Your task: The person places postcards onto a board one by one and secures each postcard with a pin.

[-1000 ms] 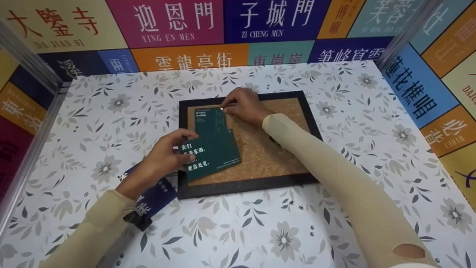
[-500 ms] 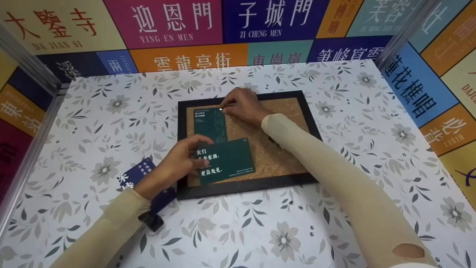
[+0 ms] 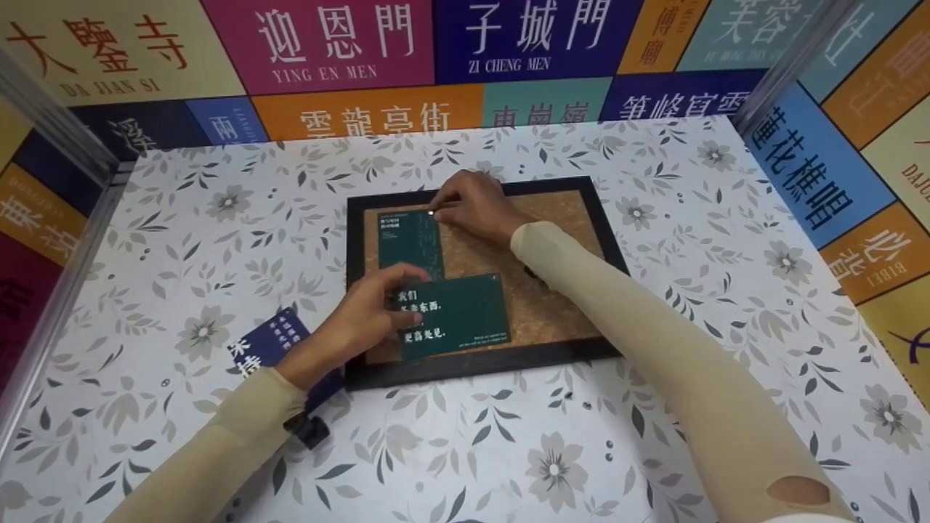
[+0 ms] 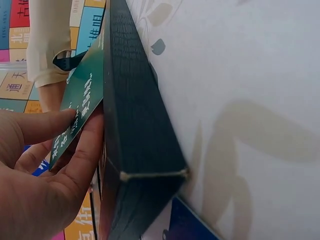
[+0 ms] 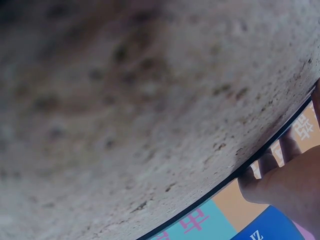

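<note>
A cork board with a black frame (image 3: 472,368) lies on the table. My left hand (image 3: 370,305) grips a green card (image 3: 468,309) with white lettering, thumb on top and fingers beneath, over the board's lower left. In the left wrist view this card (image 4: 90,90) is tilted beside the frame's edge. A second green card (image 3: 407,243) lies upright on the cork at the upper left, its lower end overlapped by the held one. At its top right corner my right hand (image 3: 476,207) pinches a small white push pin (image 3: 431,213). In the right wrist view, bare cork (image 5: 175,125) fills most of the picture.
A dark blue card (image 3: 272,335) with white characters lies left of the board, partly under the left forearm. The table has a floral cover (image 3: 552,465). Colourful lettered panels (image 3: 349,43) stand behind and at both sides.
My left hand has moved right and slightly toward me with the green card, uncovering more of the card on the cork. The right hand has stayed at the corner.
</note>
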Action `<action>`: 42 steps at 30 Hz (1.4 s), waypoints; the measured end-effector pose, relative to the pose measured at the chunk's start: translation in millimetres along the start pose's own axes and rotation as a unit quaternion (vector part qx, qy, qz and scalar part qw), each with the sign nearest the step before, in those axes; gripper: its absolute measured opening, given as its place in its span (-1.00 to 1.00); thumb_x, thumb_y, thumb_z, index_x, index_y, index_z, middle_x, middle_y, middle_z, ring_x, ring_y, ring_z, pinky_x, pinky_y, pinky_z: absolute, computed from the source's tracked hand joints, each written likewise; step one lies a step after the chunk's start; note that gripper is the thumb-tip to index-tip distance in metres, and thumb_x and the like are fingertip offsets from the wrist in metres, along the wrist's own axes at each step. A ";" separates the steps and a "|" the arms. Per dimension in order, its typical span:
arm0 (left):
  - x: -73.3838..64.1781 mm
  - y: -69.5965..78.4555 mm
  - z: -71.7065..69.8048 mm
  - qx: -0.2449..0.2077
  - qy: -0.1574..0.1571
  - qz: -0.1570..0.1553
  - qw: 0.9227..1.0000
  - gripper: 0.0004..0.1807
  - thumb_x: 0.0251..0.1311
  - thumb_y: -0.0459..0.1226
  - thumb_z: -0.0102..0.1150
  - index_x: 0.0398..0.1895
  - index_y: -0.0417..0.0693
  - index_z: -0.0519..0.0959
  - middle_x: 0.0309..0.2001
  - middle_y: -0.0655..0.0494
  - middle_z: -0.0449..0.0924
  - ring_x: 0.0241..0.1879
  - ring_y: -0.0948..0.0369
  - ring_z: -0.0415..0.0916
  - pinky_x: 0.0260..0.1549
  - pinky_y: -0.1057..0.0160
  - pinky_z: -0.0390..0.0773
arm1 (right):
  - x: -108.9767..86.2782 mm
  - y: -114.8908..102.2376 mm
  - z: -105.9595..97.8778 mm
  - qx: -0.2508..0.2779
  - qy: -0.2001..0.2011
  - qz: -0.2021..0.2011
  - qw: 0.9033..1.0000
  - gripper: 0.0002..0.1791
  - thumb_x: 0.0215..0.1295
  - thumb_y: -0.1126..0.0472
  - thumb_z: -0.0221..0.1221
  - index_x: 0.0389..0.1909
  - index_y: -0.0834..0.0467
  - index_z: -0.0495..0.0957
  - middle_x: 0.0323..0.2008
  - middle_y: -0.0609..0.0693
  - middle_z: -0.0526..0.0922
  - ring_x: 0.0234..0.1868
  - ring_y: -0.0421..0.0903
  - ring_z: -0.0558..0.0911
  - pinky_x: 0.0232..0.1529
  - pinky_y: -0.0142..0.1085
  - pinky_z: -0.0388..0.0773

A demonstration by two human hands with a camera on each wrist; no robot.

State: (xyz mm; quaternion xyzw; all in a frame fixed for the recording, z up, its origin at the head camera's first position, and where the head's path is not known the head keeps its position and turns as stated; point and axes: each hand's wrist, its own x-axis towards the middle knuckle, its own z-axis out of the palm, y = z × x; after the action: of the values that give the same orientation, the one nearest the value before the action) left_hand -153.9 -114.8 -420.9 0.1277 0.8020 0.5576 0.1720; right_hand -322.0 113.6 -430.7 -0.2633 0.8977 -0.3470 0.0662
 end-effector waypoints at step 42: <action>-3.6 -5.1 23.8 0.405 0.051 0.175 0.896 -0.58 0.47 -0.30 0.41 0.31 -0.28 0.67 0.08 -0.15 0.51 0.05 -0.11 0.38 0.08 -0.09 0.56 | 1.2 1.2 0.0 -0.004 -0.004 0.009 1.000 -0.83 0.60 0.18 0.35 0.03 -0.02 0.88 0.00 -0.14 0.83 0.09 -0.13 0.73 0.49 -0.02 0.48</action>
State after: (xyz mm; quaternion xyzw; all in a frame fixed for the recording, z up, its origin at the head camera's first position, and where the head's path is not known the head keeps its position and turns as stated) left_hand -140.7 -97.7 -432.8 0.2957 0.9309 0.2115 -0.0360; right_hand -323.5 113.6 -431.5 -0.2568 0.9011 -0.3418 0.0721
